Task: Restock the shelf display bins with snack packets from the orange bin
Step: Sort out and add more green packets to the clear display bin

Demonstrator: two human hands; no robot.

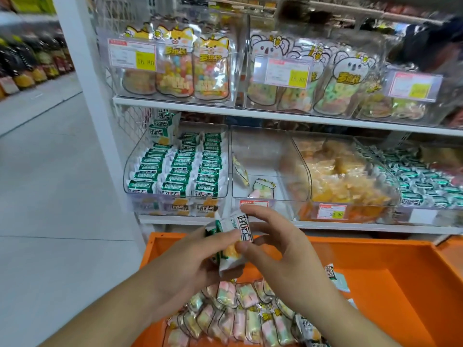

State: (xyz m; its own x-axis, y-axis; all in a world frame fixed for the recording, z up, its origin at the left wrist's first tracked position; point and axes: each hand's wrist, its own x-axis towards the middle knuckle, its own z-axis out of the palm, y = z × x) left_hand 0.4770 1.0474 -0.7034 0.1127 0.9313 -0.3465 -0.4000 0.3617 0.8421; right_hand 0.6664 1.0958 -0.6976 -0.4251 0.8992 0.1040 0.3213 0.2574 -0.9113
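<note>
**Head view: both hands on one packet above the orange bin**

Head camera looks down on an orange bin (400, 284) whose straight plastic rim sits just below the lowest white shelf edge (350, 227). Pale floor (50, 196) lies open to the left of the white upright post (82, 96); to the right, clear bins stand side by side with no gaps between them.

Left hand (190, 259) curls its fingers round the lower part of a small green-and-white snack packet (234, 242), held over the orange bin's near-left corner. Right hand (273, 244) pinches the same packet's top between thumb and fingertips, the other fingers loosely bent.

Glossy pastel marshmallow packets (238, 314) lie in a loose heap on the orange bin's floor. Directly above the hands, a clear hard-plastic bin (130, 169) holds neat rows of matching green-and-white packets (175, 169). Its neighbour, another clear bin (263, 151), holds only two pastel packets (261, 188) near the front. Further right, a bin of crinkly yellow-orange packets (338, 171) is heaped full. On the upper shelf stand animal-shaped pouches (175, 66).
</note>
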